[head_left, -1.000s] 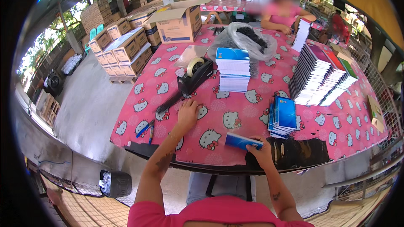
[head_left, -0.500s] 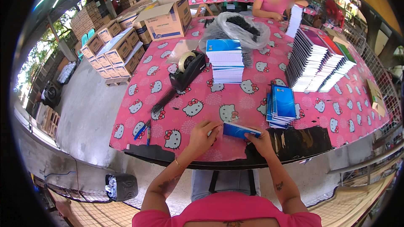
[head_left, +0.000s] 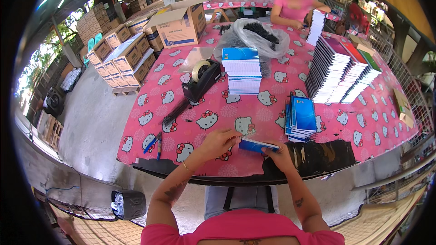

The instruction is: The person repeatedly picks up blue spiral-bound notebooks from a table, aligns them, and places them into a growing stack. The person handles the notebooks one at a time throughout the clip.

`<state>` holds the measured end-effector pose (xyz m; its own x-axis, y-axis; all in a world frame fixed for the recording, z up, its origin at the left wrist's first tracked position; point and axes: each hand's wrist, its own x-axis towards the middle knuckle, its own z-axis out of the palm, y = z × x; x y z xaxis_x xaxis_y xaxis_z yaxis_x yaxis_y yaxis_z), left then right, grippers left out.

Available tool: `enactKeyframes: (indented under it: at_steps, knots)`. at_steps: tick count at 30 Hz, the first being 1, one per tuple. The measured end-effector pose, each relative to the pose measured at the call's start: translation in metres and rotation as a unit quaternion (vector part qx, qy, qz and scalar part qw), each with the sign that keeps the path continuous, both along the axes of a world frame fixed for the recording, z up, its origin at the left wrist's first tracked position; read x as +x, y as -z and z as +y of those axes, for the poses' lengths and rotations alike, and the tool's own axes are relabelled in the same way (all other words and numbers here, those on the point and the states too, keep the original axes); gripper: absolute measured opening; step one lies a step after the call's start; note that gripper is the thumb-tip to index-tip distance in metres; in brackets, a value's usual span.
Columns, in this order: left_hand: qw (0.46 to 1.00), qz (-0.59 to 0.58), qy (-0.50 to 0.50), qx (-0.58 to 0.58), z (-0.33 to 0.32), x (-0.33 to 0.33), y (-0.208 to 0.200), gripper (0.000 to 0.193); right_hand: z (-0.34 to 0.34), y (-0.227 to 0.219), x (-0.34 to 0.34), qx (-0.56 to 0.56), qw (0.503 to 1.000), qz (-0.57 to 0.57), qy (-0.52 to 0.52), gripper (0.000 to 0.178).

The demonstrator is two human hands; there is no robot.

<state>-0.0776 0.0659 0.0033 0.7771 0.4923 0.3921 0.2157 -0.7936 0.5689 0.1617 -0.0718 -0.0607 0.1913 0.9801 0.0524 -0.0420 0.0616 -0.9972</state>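
A blue-covered notebook (head_left: 255,145) is held low over the near side of the pink table, tilted so that its cover shows as a narrow strip. My right hand (head_left: 279,156) grips its right end, thumb on the cover. At its left end, the fingers of my left hand (head_left: 219,144) are pinched together; what lies between them is too small to make out. To the right is a small pile of blue spiral notebooks (head_left: 303,114). Farther off stands a taller stack of blue-topped notebooks (head_left: 241,70). A black coil bundle (head_left: 176,111) lies beside the tape dispenser (head_left: 202,80).
Tall stacks of purple, red and green spiral notebooks (head_left: 336,70) stand at the right. A clear plastic bag (head_left: 278,47) with black coils lies at the back, near an open carton (head_left: 184,26). Two pens (head_left: 154,145) lie front left. A co-worker (head_left: 295,7) sits across the table.
The notebook in my right hand has tipped, and its cover shows as a thinner strip. My left hand stays at its left end. The view has shifted slightly; the co-worker's head has moved.
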Motion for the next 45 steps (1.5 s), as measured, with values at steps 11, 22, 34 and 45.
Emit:
enactKeyframes:
  at_steps: [11, 22, 34, 45]
  knots:
    - [0.872, 0.015, 0.070, -0.485, 0.017, -0.002, 0.000, 0.038, -0.004, -0.011, -0.003, 0.013, 0.999, -0.038, -0.024, 0.028]
    - [0.975, -0.034, 0.046, -0.214, 0.008, -0.001, 0.004, 0.018, 0.000, -0.002, -0.002, 0.036, 0.997, -0.075, 0.002, 0.026]
    - [0.999, 0.035, 0.025, -0.019, 0.003, 0.009, -0.001, 0.024, -0.006, -0.008, -0.004, 0.018, 0.997, -0.079, -0.004, 0.029]
    - [0.939, 0.073, -0.177, 0.285, -0.054, 0.023, 0.027, 0.042, -0.013, -0.008, -0.025, 0.036, 0.989, -0.093, 0.105, 0.025]
